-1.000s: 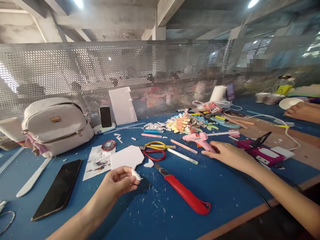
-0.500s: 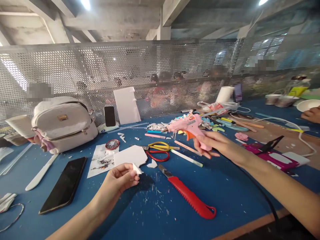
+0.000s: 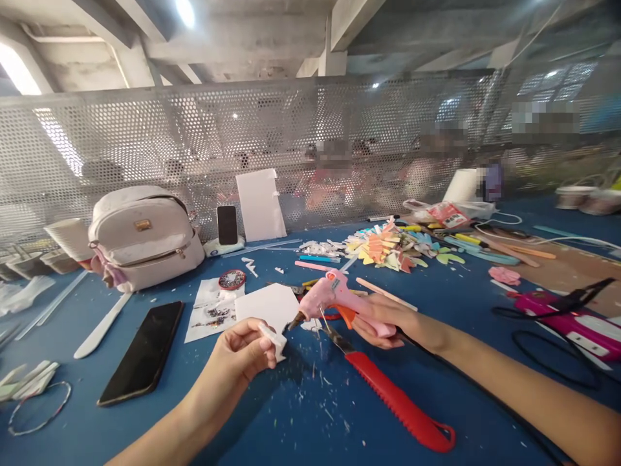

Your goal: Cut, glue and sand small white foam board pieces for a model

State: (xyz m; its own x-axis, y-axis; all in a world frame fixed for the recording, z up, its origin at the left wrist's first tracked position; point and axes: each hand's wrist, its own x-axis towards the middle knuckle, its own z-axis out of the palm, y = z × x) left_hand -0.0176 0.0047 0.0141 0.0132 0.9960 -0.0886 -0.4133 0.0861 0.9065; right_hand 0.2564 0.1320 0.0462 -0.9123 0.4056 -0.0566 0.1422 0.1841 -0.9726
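Note:
My left hand (image 3: 245,353) pinches a small white foam piece (image 3: 275,340) between thumb and fingers. My right hand (image 3: 383,320) is wrapped round the handle of a pink hot glue gun (image 3: 326,294) with an orange trigger. Its dark nozzle points left and down, close beside the foam piece; whether they touch I cannot tell. Below the gun lies a red-handled utility knife (image 3: 398,398). A white sheet (image 3: 266,305) is on the table behind my left hand. Scissors with yellow and red handles are mostly hidden behind the glue gun.
A black phone (image 3: 143,353), a white plastic knife (image 3: 101,327) and a beige backpack (image 3: 145,243) are on the left. Colourful paper cut-outs (image 3: 383,246) are heaped at the back. A magenta power strip (image 3: 567,320) with black cables lies on the right.
My right hand has brought the glue gun left and down to the foam piece. My left hand has turned the piece. The view has shifted slightly left.

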